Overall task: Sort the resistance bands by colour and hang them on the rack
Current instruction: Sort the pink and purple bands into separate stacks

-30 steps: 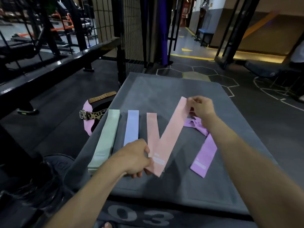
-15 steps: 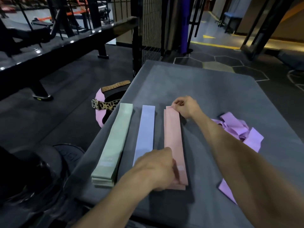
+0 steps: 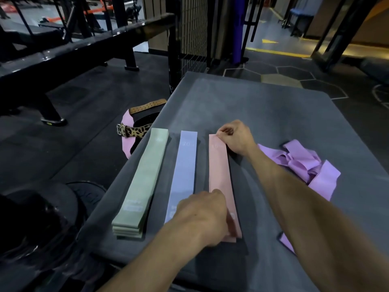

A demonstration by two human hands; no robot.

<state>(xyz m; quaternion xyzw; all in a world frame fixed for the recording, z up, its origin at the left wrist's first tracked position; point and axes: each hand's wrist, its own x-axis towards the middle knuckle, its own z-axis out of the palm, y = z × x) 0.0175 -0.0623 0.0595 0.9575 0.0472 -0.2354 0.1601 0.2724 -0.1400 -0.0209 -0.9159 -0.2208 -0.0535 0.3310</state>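
Observation:
Three flat piles of bands lie side by side on a grey padded box (image 3: 263,114): green bands (image 3: 145,178) at the left, blue bands (image 3: 186,165) in the middle, pink bands (image 3: 219,167) on the right. My left hand (image 3: 202,216) grips the near end of the top pink band. Its far end is pinched by my right hand (image 3: 235,138). A tangled heap of purple bands (image 3: 303,163) lies right of my right forearm.
On the floor left of the box lie a pink and leopard-print lifting belt (image 3: 134,131) and a tan belt (image 3: 147,105). A black weight plate (image 3: 84,194) sits near the box's left front corner. Black rack frames and a mesh panel (image 3: 189,34) stand behind.
The pink band, held slanting to the right a second ago, now lies straight on the pink pile. My right hand moved left with its far end; the view shifted closer.

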